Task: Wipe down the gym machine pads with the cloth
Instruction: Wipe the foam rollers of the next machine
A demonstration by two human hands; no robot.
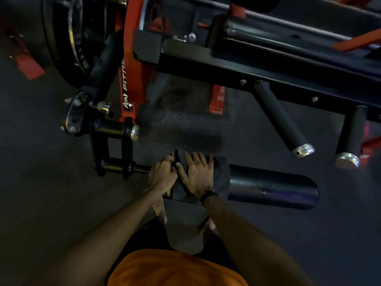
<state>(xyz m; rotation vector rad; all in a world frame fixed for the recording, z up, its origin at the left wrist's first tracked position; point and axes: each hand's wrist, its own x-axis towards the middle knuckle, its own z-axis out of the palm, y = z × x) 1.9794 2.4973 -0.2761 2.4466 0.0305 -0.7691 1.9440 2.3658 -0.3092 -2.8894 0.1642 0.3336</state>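
A dark cloth (221, 178) with a yellow edge is draped over the left end of a black cylindrical roller pad (272, 186) low on the gym machine. My left hand (162, 175) grips the cloth's left edge with curled fingers, beside the pad's metal axle. Just to its right, my right hand (198, 174) lies on the cloth with its fingers spread flat over the top of the pad. The uncovered right part of the pad shows a small tear in its surface.
The red and black machine frame (127, 79) rises on the left with a weight plate (61, 38) behind it. Two black foam-grip handles (282, 120) with chrome caps hang at the right. Dark rubber floor (51, 203) lies all around.
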